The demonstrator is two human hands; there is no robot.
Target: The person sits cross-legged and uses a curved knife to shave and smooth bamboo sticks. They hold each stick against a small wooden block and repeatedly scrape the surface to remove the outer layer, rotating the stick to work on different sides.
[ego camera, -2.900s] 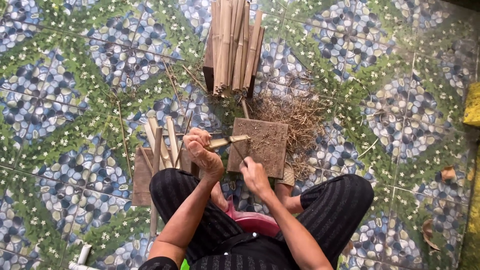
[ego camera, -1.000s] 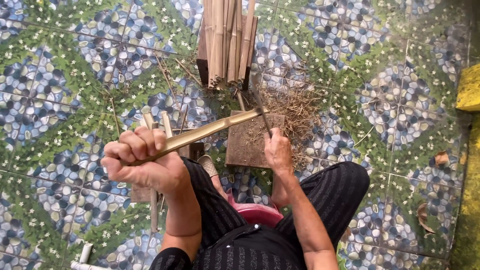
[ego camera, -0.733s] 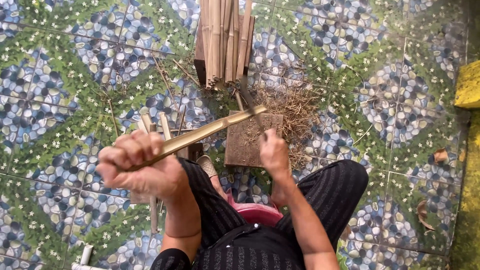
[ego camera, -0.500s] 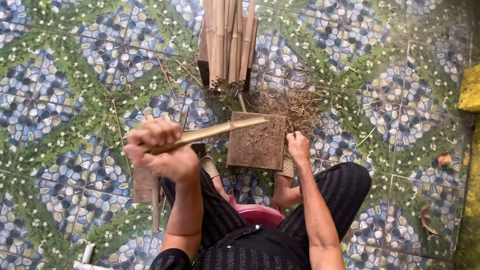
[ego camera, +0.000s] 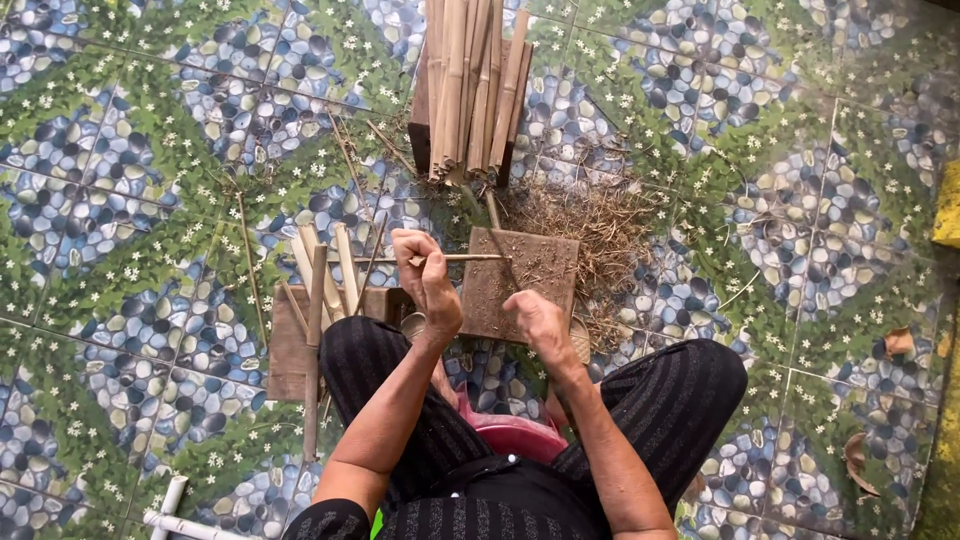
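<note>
Head view: left hand grips a bamboo strip lying across the wooden block. Right hand rests on the block's near edge — fingers curled, its hold unclear.

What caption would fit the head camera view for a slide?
Seated on a patterned tile floor, a person's left hand holds a thin bamboo strip over a wooden block, right hand alongside.

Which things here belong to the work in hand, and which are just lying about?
In use:
left hand holding a thin bamboo stick
right hand on the wooden block
bundle of bamboo strips
cut strips on a board
shavings

Lying about:
white pipe
dry leaves
yellow object
</note>
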